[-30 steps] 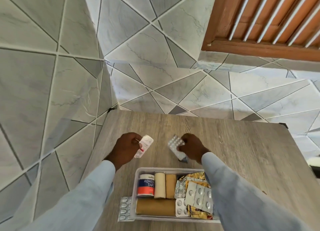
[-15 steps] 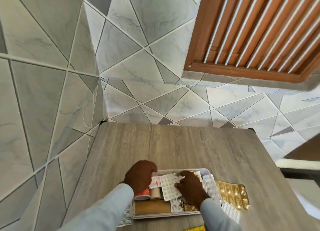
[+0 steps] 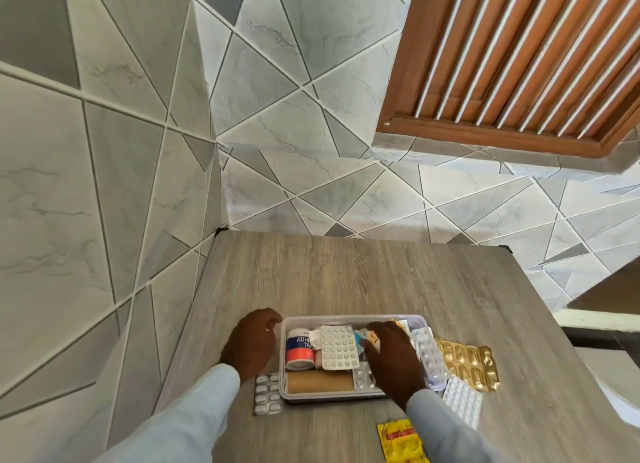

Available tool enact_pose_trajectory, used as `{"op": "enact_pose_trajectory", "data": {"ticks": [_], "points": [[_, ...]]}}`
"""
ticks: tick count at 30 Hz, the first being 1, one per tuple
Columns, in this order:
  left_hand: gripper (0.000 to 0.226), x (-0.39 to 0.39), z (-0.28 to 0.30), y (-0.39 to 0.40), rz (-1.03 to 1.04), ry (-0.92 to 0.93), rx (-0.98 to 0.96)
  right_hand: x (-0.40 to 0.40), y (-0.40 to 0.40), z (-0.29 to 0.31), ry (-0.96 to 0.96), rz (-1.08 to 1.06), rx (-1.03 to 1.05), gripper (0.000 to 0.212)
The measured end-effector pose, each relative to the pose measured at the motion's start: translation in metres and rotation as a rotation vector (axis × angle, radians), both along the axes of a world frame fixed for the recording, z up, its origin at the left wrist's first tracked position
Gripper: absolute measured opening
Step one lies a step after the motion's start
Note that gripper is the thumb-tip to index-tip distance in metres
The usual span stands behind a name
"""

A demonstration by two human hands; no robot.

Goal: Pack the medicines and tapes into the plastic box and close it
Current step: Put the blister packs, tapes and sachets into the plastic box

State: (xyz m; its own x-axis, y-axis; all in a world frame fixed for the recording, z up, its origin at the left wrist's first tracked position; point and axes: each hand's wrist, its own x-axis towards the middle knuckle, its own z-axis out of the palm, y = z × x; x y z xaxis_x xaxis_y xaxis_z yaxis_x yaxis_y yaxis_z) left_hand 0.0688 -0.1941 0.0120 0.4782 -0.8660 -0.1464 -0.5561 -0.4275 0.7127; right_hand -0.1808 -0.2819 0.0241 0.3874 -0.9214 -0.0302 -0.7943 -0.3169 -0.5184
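Observation:
The clear plastic box (image 3: 349, 318) sits near the table's front edge, lid off. Inside are an adhesive tape roll (image 3: 298, 351), a brown bandage roll (image 3: 319, 383) and a white blister pack (image 3: 338, 349) lying on top. My left hand (image 3: 251, 345) is outside the box's left wall, fingers curled onto its far-left corner. My right hand (image 3: 393, 357) lies palm down over the packs in the right half of the box, hiding them. I cannot see a lid.
A silver blister strip (image 3: 267, 394) lies left of the box. To its right are a clear blister strip (image 3: 430, 358), a gold blister pack (image 3: 467, 362) and a white blister pack (image 3: 462, 401). A yellow sachet (image 3: 401, 442) lies at the front. Tiled walls border the wooden table (image 3: 346, 275).
Both hands brought a sachet and the white blister pack down into the box and let go. My left hand then moved out to the box's left side.

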Motion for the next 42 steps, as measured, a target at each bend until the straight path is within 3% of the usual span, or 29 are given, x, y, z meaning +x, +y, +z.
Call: {"op": "enact_pose_trajectory", "data": {"ticks": [4,7,9,10,12,14,18,21,25,28,32,37,42], "points": [[0.063,0.000,-0.030,0.035,-0.096,0.057,0.288,-0.042,0.029,-0.004,-0.128,-0.019,-0.134,0.009],[0.084,-0.017,-0.050,0.055,-0.212,-0.063,0.410,-0.087,0.049,-0.017,-0.076,-0.120,-0.123,0.026],[0.080,-0.029,-0.058,0.063,-0.225,-0.192,0.397,-0.111,0.057,-0.033,-0.064,-0.165,-0.016,0.032],[0.074,-0.035,-0.060,0.064,-0.206,-0.241,0.367,-0.118,0.059,-0.039,-0.031,-0.170,0.083,0.043],[0.060,-0.048,-0.059,0.066,-0.149,-0.294,0.311,-0.126,0.058,-0.050,0.086,-0.142,0.309,0.086],[0.048,-0.060,-0.049,0.067,-0.112,-0.340,0.338,-0.123,0.056,-0.052,0.216,-0.119,0.438,0.100],[0.045,-0.075,-0.038,0.078,-0.041,-0.321,0.506,-0.115,0.053,-0.056,0.261,-0.114,0.506,0.090],[0.020,-0.082,-0.039,0.096,0.064,-0.063,0.365,-0.118,0.048,-0.059,0.252,-0.085,0.572,0.079],[0.020,-0.093,-0.030,0.111,0.129,0.129,0.374,-0.125,0.046,-0.058,0.218,0.052,0.534,0.044],[0.013,-0.103,-0.008,0.106,0.115,0.341,0.377,-0.122,0.044,-0.045,-0.015,0.163,0.525,0.008],[0.013,-0.110,0.030,0.081,0.202,0.564,0.227,-0.105,0.034,-0.009,-0.370,0.141,0.525,0.015],[0.030,-0.094,0.043,0.041,0.252,0.374,0.024,-0.060,0.005,0.019,-0.579,-0.016,0.566,0.020],[0.039,-0.071,0.034,0.020,0.110,0.108,0.075,-0.010,-0.009,0.024,-0.515,0.005,0.552,0.019]]}}
